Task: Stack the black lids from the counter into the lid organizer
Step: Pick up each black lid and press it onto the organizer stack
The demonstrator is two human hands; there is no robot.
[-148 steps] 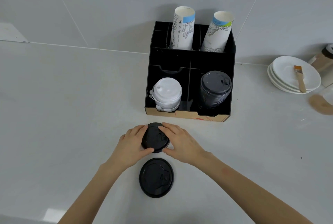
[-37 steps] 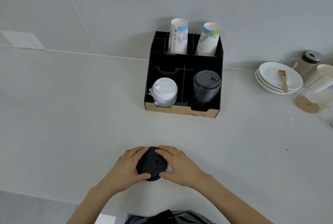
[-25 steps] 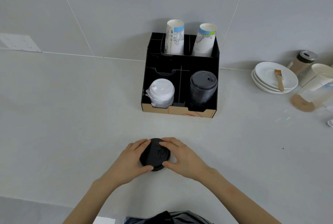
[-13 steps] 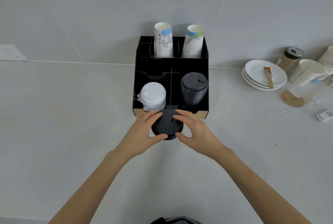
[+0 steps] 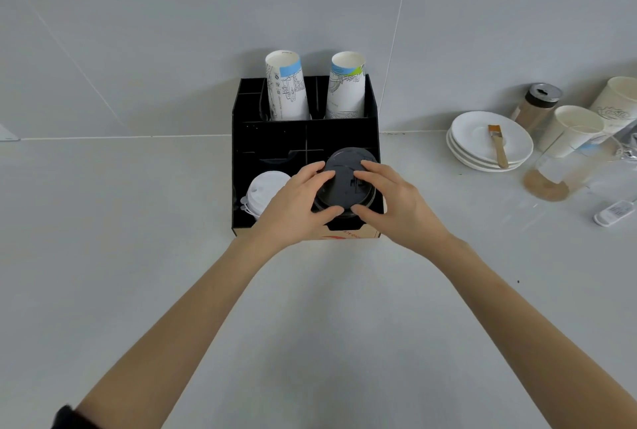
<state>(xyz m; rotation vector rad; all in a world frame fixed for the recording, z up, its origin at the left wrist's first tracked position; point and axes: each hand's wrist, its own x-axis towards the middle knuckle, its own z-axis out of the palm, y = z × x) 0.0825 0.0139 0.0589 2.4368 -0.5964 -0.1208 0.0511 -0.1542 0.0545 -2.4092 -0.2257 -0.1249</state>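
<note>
My left hand (image 5: 296, 204) and right hand (image 5: 393, 202) both grip the black lid (image 5: 344, 187), holding it over the black-lid stack (image 5: 348, 156) in the lid organizer's (image 5: 241, 166) front right compartment, beside the white lids (image 5: 263, 189).
</note>
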